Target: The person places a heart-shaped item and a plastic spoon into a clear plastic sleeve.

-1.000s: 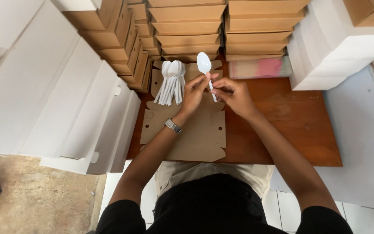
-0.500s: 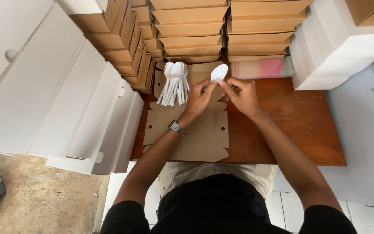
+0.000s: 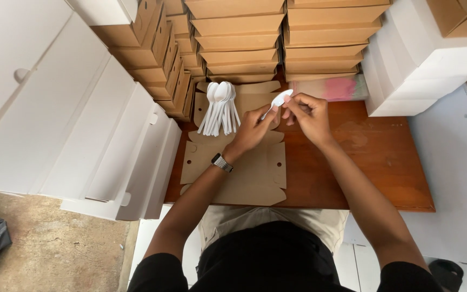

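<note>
My left hand (image 3: 254,128) and my right hand (image 3: 308,114) meet over the far middle of a wooden table (image 3: 374,162). Between their fingertips they hold one white plastic spoon (image 3: 278,101), its bowl tilted up to the right. A watch is on my left wrist. Just left of the hands a fanned bunch of white plastic spoons (image 3: 220,108) lies on a flat, unfolded brown cardboard box blank (image 3: 244,167) that covers the table's left half.
Stacks of folded brown cardboard boxes (image 3: 239,38) line the table's far edge. White boxes (image 3: 422,59) stand at the right, and large white flat boxes (image 3: 66,124) lean at the left. A clear pack with pink contents (image 3: 336,87) lies behind my right hand.
The single spoon has swung from upright with its bowl up to lying tilted, bowl to the right. Both hands have stayed together at the same spot.
</note>
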